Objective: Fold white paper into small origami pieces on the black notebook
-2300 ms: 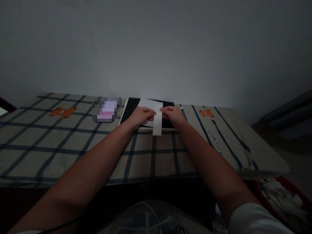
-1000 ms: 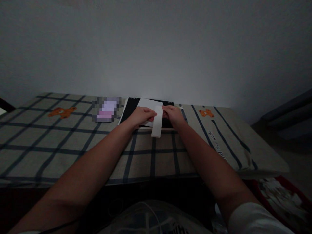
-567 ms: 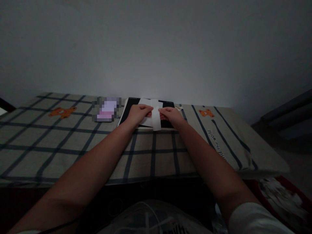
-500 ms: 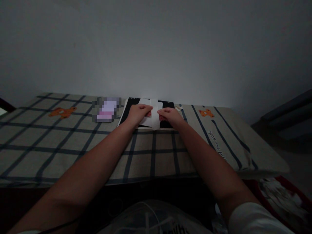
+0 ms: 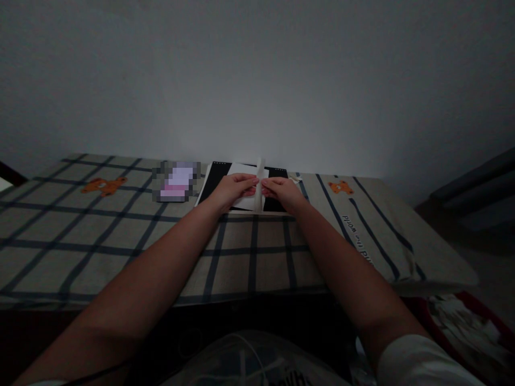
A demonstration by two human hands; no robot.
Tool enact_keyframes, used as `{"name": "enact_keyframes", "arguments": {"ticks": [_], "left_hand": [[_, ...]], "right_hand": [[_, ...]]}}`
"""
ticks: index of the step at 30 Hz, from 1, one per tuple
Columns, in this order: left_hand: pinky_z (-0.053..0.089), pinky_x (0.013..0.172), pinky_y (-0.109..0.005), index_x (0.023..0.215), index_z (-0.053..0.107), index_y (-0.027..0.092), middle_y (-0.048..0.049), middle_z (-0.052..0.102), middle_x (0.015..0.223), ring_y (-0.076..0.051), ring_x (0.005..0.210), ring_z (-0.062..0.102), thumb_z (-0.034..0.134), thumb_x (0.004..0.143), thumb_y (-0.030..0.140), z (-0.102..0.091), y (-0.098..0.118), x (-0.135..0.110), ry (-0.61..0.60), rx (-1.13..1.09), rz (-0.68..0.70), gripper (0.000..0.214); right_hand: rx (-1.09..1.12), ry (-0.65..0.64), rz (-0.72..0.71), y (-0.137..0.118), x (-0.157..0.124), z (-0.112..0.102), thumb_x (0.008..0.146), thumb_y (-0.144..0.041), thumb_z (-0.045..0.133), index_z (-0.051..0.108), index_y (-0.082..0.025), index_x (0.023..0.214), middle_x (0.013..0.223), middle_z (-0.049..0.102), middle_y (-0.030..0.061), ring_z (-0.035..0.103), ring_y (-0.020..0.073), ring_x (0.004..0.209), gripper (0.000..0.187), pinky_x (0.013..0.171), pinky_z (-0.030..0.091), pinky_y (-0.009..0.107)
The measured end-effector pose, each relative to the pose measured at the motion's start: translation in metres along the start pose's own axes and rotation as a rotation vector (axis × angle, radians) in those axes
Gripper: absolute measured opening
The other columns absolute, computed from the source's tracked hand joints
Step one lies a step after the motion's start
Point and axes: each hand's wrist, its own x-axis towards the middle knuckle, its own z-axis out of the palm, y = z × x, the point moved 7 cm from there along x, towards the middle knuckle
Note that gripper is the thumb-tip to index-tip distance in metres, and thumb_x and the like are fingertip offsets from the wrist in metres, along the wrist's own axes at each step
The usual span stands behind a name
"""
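Observation:
Between my two hands a narrow strip of white paper (image 5: 260, 167) stands upright, its flap raised along a fold. My left hand (image 5: 235, 187) pinches its left side with thumb and fingers. From the right, my right hand (image 5: 281, 191) pinches the same paper, fingertips close to those of the left. Beneath both hands lies a white sheet (image 5: 241, 169) on a black, flat pad or book (image 5: 217, 174) with small white marks along its far edge. The fingertips partly hide the middle of the paper.
A checked tablecloth (image 5: 169, 273) with orange bear prints covers the table against a pale wall. A pixelated pink and purple item (image 5: 177, 182) lies left of the pad. A small pale scrap (image 5: 296, 178) is beside my right hand. A red container (image 5: 475, 305) stands low at right.
The white strip, flatter and wider before, now stands narrower and more upright. My left hand has shifted slightly right, bringing its fingertips closer to my right hand.

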Motion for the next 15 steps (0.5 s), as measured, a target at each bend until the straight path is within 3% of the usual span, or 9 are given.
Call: {"name": "enact_keyframes", "arguments": {"ticks": [7, 15], "left_hand": [[0.050, 0.092, -0.032, 0.100, 0.071, 0.015, -0.0082, 0.072, 0.104, -0.016, 0.093, 0.067, 0.085, 0.066, 0.031, 0.0029, 0.0019, -0.0017, -0.032, 0.001, 0.020, 0.040], [0.048, 0.093, -0.035, 0.114, 0.068, 0.015, -0.0096, 0.072, 0.107, -0.019, 0.098, 0.066, 0.085, 0.064, 0.038, 0.0003, 0.0050, -0.0011, -0.035, 0.083, 0.076, 0.058]], "right_hand": [[0.001, 0.003, 0.027, -0.0029, -0.0020, 0.0052, 0.069, -0.029, 0.082, 0.077, -0.019, 0.091, 0.094, 0.076, 0.0053, 0.067, 0.0115, 0.078, 0.025, 0.078, 0.057, 0.026], [0.010, -0.006, 0.041, -0.0085, -0.0075, 0.0105, 0.074, -0.021, 0.077, 0.076, -0.018, 0.088, 0.095, 0.076, 0.0066, 0.068, 0.0124, 0.078, 0.014, 0.086, 0.057, 0.032]]}}
